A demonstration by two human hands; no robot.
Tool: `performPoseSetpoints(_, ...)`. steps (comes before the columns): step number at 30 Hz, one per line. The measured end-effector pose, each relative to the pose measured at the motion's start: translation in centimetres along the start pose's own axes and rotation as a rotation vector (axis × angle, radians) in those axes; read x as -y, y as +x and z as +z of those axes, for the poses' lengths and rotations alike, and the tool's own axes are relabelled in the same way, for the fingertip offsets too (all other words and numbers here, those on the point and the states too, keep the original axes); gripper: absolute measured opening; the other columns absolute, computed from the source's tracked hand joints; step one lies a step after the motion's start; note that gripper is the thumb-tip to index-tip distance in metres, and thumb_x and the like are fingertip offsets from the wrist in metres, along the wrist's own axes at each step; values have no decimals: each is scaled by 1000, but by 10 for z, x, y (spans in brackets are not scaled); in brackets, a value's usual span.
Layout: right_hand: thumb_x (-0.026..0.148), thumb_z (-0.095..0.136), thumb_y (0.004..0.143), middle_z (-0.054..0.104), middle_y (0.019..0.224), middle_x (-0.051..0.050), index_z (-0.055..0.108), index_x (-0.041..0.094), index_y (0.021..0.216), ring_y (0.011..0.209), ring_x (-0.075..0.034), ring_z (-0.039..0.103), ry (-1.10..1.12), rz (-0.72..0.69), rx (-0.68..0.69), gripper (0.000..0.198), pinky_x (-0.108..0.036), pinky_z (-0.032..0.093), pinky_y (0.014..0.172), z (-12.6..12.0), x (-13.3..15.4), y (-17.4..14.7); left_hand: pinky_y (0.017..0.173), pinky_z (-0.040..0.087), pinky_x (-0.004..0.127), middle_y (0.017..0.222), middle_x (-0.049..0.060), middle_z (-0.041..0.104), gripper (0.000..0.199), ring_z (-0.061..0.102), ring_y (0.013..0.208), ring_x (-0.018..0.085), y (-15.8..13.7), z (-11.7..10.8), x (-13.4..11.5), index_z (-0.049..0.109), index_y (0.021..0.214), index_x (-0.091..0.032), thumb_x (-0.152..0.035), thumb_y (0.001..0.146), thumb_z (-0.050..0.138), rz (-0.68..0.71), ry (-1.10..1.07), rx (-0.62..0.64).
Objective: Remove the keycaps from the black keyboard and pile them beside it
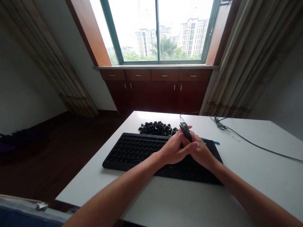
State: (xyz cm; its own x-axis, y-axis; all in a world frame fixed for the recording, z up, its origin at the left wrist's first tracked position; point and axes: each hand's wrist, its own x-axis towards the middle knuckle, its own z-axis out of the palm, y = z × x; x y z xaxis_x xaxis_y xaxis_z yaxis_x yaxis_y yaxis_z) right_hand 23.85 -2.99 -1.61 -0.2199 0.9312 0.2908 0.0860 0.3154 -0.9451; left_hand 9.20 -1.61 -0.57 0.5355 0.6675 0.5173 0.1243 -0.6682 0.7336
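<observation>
My left hand and my right hand are closed together above the right part of a black keyboard. Between them they grip a slim black tool with a grey, metallic-looking tip, pointing up and away from me. Its lower end is hidden by my fingers, and its exact kind does not show. On the keyboard's left part the key positions look bare of keycaps. Just behind the keyboard lies a heap of loose black keycaps. My hands and forearms hide much of the keyboard's right part.
A white table carries everything. A thin blue stick pokes out behind the keyboard's right end. Farther right lie a bent thin wire and a black cable with a tangled bundle. Beyond the table stand red-brown cabinets under a window.
</observation>
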Motion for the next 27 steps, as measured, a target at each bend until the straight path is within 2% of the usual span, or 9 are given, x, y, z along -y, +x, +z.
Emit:
performPoseSetpoints(3, 37, 63, 95, 68, 87, -3, 67, 22, 109, 81, -21, 63, -79, -69, 8, 21, -33, 52, 80, 0, -3, -2, 107, 49, 42, 131, 13, 63, 40, 62, 118, 25, -1, 0, -3, 52, 134, -17, -42, 103, 45, -39, -66, -40)
performPoseSetpoints(6, 33, 58, 97, 70, 108, -7, 60, 23, 128, 95, -24, 65, -132, -138, -5, 33, -39, 51, 92, -2, -5, -5, 106, 49, 40, 123, 12, 65, 35, 62, 114, 24, -1, 1, -5, 59, 124, -16, -40, 104, 43, -28, -96, -81)
performPoseSetpoints(10, 36, 51, 101, 65, 125, -11, 53, 25, 141, 92, -24, 67, -165, -107, 56, 42, -39, 55, 88, -7, -3, -11, 108, 46, 39, 124, 12, 64, 32, 61, 117, 24, -3, 1, -8, 60, 121, -16, -37, 105, 42, -2, -124, -114)
performPoseSetpoints(13, 36, 51, 101, 67, 125, -9, 51, 28, 144, 89, -22, 68, -155, -80, 132, 43, -38, 56, 87, -9, -2, -13, 107, 47, 39, 125, 11, 64, 34, 62, 115, 23, -7, 0, -11, 60, 121, -16, -37, 106, 38, -27, -143, -113)
performPoseSetpoints(15, 36, 52, 101, 69, 123, -8, 52, 29, 144, 95, -24, 69, -150, -89, 158, 43, -39, 54, 93, -9, -2, -11, 106, 48, 39, 125, 11, 64, 35, 62, 113, 22, -10, -1, -11, 59, 122, -16, -38, 107, 36, -48, -165, -114)
performPoseSetpoints(18, 37, 53, 100, 70, 121, -8, 55, 27, 141, 111, -28, 66, -143, -80, 141, 42, -42, 51, 100, -8, -6, -5, 106, 48, 39, 126, 11, 64, 37, 62, 115, 22, -10, 0, -6, 58, 123, -16, -41, 107, 36, -90, -192, -124)
performPoseSetpoints(22, 37, 50, 101, 72, 119, -9, 58, 25, 139, 114, -31, 66, -161, -57, 97, 40, -46, 52, 98, -4, -14, 0, 105, 48, 40, 125, 10, 64, 40, 62, 113, 22, -8, 4, 0, 51, 132, -18, -45, 106, 37, -169, -206, -169)
performPoseSetpoints(27, 36, 43, 104, 71, 122, -11, 51, 29, 145, 115, -30, 67, -215, -157, 66, 43, -46, 54, 97, -4, -23, -6, 100, 50, 37, 116, 11, 65, 39, 64, 107, 21, -7, 3, -5, 52, 127, -17, -44, 107, 33, -81, -180, -95)
